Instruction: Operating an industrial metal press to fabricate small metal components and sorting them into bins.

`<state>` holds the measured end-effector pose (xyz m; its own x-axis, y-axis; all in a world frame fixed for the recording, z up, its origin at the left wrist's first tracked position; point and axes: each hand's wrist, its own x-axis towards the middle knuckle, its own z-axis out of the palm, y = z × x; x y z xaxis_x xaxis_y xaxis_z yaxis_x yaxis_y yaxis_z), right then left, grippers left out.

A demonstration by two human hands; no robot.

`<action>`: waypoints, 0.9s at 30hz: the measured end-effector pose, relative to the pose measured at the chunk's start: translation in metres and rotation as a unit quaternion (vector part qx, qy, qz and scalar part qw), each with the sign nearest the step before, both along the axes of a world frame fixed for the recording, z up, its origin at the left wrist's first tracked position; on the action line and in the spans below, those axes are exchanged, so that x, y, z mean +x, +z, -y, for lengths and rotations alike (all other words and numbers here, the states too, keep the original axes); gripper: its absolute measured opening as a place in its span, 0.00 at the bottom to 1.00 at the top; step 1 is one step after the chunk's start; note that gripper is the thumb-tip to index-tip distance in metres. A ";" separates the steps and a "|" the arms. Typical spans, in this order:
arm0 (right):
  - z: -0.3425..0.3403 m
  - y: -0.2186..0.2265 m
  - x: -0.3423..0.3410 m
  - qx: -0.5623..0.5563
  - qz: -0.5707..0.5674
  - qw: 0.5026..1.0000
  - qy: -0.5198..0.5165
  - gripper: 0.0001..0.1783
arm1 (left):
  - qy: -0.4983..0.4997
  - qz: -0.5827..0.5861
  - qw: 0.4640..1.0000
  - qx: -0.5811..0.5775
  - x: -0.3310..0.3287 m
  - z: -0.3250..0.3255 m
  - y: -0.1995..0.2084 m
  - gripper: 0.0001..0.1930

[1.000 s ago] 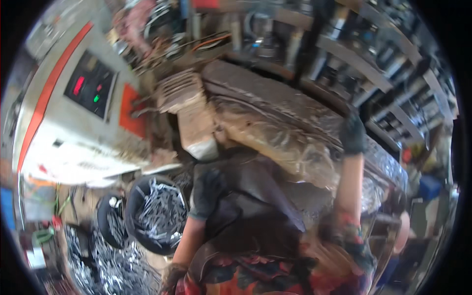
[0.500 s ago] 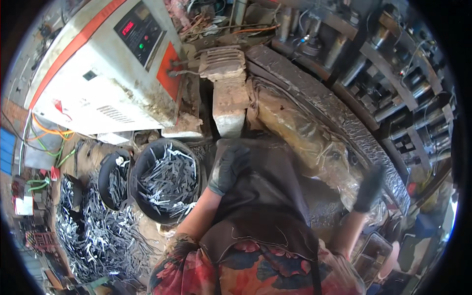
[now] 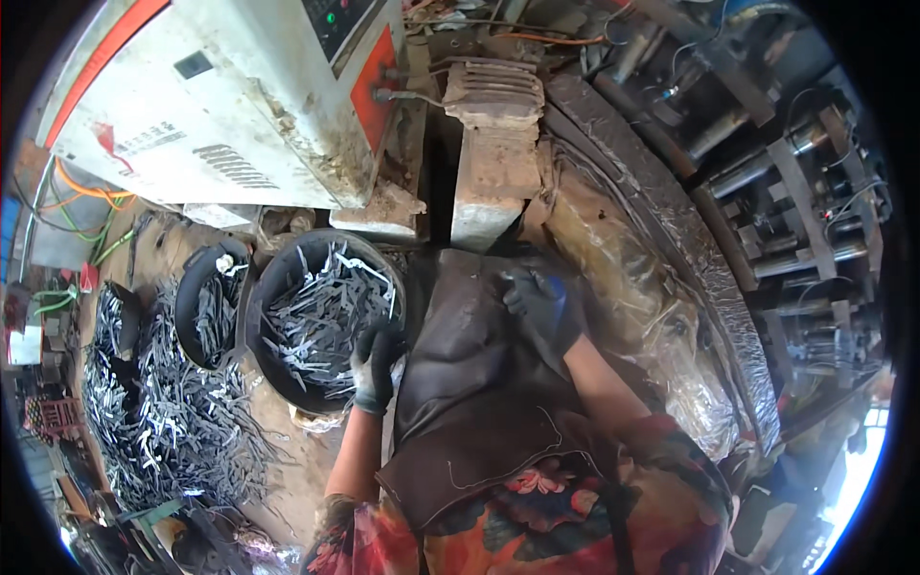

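My left hand (image 3: 376,366), in a dark glove with a pale patch, is at the right side of a round black tub (image 3: 257,337). Its fingers reach up by the rim, and smearing hides whether they grip anything. Thin grey metal strips (image 3: 321,311) fill the tub in a tangle, some of them bright. Over the dark brown apron (image 3: 460,369) on my lap is my right hand (image 3: 548,311), gloved with a bluish patch on the back. Its fingers are curled in toward the left, slightly blurred; anything inside them is hidden.
A smaller black container (image 3: 184,326) and a large heap of strips (image 3: 187,422) lie to the left. Ahead stands a white and orange machine cabinet (image 3: 240,115) with a brick-like block (image 3: 494,172) beside it. Plastic-wrapped material (image 3: 613,259) and metal machinery (image 3: 767,182) line the right.
My left hand has moved from the apron to the tub's right side. My right hand has come in from the far right to over the apron. The view has shifted.
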<state>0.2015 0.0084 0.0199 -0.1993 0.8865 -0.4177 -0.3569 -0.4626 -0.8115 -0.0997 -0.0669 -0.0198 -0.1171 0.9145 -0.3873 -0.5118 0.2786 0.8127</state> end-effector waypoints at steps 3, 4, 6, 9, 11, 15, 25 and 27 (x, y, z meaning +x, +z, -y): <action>-0.007 0.012 -0.016 0.021 0.090 0.996 0.018 0.14 | 0.058 0.023 0.997 -0.046 -0.016 -0.004 -0.017 0.12; -0.008 0.020 -0.024 0.039 0.120 0.992 0.024 0.13 | 0.066 0.093 0.993 -0.021 -0.018 -0.012 -0.018 0.12; -0.005 0.018 -0.030 0.050 0.143 0.987 0.062 0.13 | 0.037 0.064 0.995 0.059 -0.014 -0.025 -0.010 0.11; 0.000 0.020 -0.019 0.173 0.248 0.953 0.020 0.14 | 0.046 -0.134 0.990 0.011 -0.005 -0.052 -0.047 0.17; -0.002 0.031 -0.019 0.142 0.253 0.956 0.033 0.16 | 0.030 -0.352 0.934 0.055 -0.004 -0.066 -0.026 0.13; -0.008 0.040 -0.037 0.113 0.280 0.953 -0.011 0.16 | 0.082 -0.687 0.718 -0.074 -0.078 -0.052 -0.060 0.11; -0.008 0.032 -0.043 0.115 0.268 0.956 0.028 0.15 | -0.018 -0.635 0.716 -0.291 -0.147 -0.133 -0.084 0.15; -0.013 0.033 -0.030 0.098 0.265 0.959 0.022 0.15 | 0.024 -0.677 0.700 -0.224 -0.139 -0.135 -0.058 0.11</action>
<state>0.1713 0.0210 0.0527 -0.0443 0.9540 -0.2965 0.1461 -0.2874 -0.9466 -0.2392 0.0680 -0.0780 -0.6807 0.7193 -0.1386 0.6269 0.6699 0.3977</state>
